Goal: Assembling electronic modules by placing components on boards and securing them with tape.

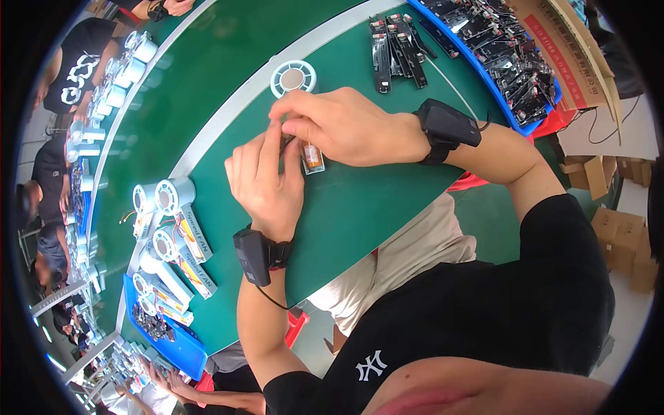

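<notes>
In the middle of the green table lies a handheld fan with a round white head [294, 78]. Its narrow handle [313, 158] points toward me, and an orange battery-like part shows at the bare end. My left hand [266, 178] rests along the handle's left side, fingers closed against it. From the right, my right hand [349, 128] reaches over the handle with thumb and index finger pinched close to the left fingertips. What that pinch holds is hidden behind the fingers. Both wrists wear black strapped devices.
Several similar white fans [169, 197] lie at the left, beside a blue tray [187, 353] of dark parts. Narrow black strips [399, 52] lie at the upper right, near a heaped blue tray [527, 128] and a cardboard box [574, 62]. Co-workers sit across the green belt [200, 76].
</notes>
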### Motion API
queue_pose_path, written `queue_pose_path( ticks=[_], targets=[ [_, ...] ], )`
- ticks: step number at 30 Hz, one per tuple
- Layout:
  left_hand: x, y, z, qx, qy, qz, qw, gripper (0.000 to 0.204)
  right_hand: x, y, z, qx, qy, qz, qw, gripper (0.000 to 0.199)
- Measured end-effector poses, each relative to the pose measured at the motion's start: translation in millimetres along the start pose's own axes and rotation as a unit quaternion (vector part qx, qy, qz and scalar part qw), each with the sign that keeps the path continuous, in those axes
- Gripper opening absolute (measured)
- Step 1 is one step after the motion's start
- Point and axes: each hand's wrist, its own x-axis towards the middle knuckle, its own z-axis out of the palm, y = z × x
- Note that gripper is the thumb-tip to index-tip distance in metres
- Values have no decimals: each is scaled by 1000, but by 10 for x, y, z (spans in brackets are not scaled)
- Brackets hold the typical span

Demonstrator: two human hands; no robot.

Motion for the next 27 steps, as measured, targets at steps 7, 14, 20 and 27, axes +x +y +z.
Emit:
queue_pose_path(
  ticks=[7, 14, 20, 27],
  targets=[
    [-14, 2, -10, -3, -2, 14, 1000, 39, -2, 16, -1, 60, -3, -11, 998, 22],
    [-11, 72, 12, -182, -112, -267, 940, 35, 99, 64, -119, -58, 55, -76, 994, 14],
    [-23, 37, 39, -304, -89, -249, 915, 34, 151, 106, -191, -124, 67, -58, 988, 13],
    [-34, 20, 44, -236, -109, -116, 959, 30, 176, 181, -217, -138, 44, -80, 986, 12]
  ],
)
